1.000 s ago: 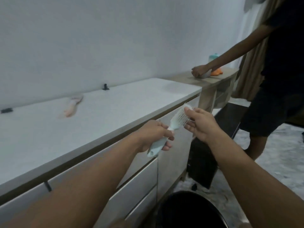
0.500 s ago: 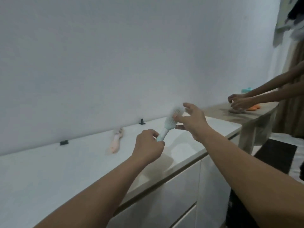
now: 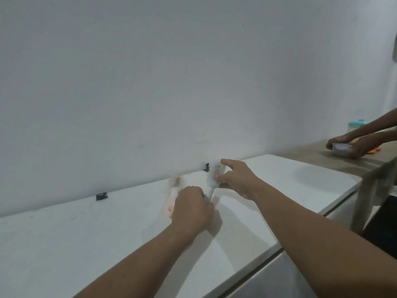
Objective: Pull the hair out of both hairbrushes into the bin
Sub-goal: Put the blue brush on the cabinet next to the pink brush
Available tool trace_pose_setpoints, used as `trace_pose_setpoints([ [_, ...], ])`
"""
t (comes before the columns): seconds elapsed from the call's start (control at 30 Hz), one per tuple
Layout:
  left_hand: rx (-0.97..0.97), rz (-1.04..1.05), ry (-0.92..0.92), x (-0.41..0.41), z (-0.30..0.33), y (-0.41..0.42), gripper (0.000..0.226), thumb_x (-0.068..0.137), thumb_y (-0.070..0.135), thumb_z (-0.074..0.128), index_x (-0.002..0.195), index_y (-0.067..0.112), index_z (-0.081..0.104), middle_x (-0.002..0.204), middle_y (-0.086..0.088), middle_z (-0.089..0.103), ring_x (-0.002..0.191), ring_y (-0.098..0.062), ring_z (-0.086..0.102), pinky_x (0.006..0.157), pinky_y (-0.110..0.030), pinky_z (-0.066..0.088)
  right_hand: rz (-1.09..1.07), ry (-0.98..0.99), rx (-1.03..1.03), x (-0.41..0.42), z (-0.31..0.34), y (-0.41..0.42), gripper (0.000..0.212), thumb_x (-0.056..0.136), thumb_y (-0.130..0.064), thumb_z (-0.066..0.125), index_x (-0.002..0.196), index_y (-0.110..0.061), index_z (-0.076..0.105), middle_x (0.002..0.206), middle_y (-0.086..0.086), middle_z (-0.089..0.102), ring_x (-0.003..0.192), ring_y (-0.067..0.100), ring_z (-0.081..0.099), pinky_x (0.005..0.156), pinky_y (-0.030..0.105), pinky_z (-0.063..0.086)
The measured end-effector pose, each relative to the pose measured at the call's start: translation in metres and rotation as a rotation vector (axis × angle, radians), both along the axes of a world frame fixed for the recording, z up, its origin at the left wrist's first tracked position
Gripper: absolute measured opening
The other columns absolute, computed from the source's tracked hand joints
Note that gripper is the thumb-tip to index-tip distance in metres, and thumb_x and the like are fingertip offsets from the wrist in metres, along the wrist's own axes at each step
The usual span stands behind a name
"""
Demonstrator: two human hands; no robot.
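A pale blue hairbrush [image 3: 215,175] is held over the white countertop [image 3: 86,237], close to the wall. My left hand [image 3: 191,208] is closed around its handle. My right hand [image 3: 237,179] rests on the brush head, thumb and fingers around it. A pink hairbrush [image 3: 175,189] lies on the counter just left of the blue one, its handle partly hidden behind my left hand. Both brushes are blurred, and I cannot see any hair in them. The bin is out of view.
Two small black clips, one [image 3: 101,196] at the left and one [image 3: 206,167] behind the brushes, sit against the wall. At the right another person's hands [image 3: 343,145] hold a grey box on a wooden desk [image 3: 311,155], by a teal-lidded jar [image 3: 355,124].
My view has lifted from the bin and floor to the counter. Both hands have carried the blue brush away from above the bin to beside the pink brush.
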State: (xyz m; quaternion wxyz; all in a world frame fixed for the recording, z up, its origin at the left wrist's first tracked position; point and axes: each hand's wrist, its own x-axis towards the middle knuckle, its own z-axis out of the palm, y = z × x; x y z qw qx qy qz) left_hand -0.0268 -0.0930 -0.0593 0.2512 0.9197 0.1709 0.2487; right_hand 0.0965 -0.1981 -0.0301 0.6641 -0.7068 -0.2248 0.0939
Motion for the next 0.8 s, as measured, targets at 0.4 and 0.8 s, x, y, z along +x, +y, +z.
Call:
trace_pose_setpoints([
  [0.4, 0.008, -0.035, -0.041, 0.015, -0.015, -0.001, 0.024, 0.089, 0.038, 0.058, 0.081, 0.015, 0.061, 0.084, -0.001, 0.061, 0.093, -0.021, 0.060, 0.064, -0.030, 0.036, -0.263, -0.178, -0.279, 0.021, -0.036, 0.031, 0.025, 0.083, -0.015, 0.066, 0.103, -0.002, 0.072, 0.112, 0.012, 0.070, 0.098, 0.024, 0.066, 0.086, 0.035, 0.054],
  [0.8, 0.001, -0.044, -0.022, 0.019, -0.018, 0.000, 0.049, 0.077, 0.053, 0.071, 0.068, 0.017, 0.038, 0.073, 0.002, 0.043, 0.075, -0.018, 0.043, 0.054, -0.029, 0.023, -0.267, -0.429, -0.405, 0.036, -0.045, 0.038, 0.034, 0.098, -0.019, 0.047, 0.072, -0.007, 0.066, 0.083, 0.014, 0.068, 0.082, 0.028, 0.059, 0.066, 0.029, 0.040],
])
